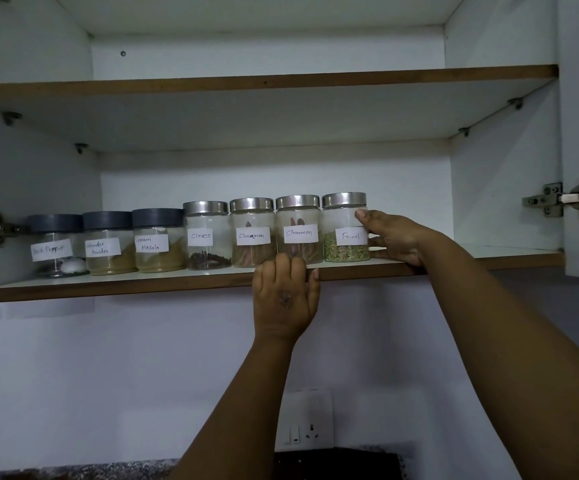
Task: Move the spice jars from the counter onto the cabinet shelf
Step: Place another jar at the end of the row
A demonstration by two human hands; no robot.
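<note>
Several labelled glass spice jars stand in a row on the lower cabinet shelf (pixel 114 284). Three at the left have dark lids, the rest steel lids: cloves jar (pixel 207 237), two cinnamon jars (pixel 252 233) (pixel 297 230), and the fennel jar (pixel 345 228) at the right end. My right hand (pixel 393 237) wraps the fennel jar's right side, thumb on its front, the jar standing on the shelf. My left hand (pixel 284 296) rests on the shelf's front edge, fingertips touching the base of the right cinnamon jar.
An upper shelf (pixel 263 81) sits above, bare as far as visible. Shelf room stays free right of the fennel jar. Door hinges (pixel 565 199) flank the cabinet. A wall socket (pixel 305 434) and a speckled counter edge (pixel 73 471) lie below.
</note>
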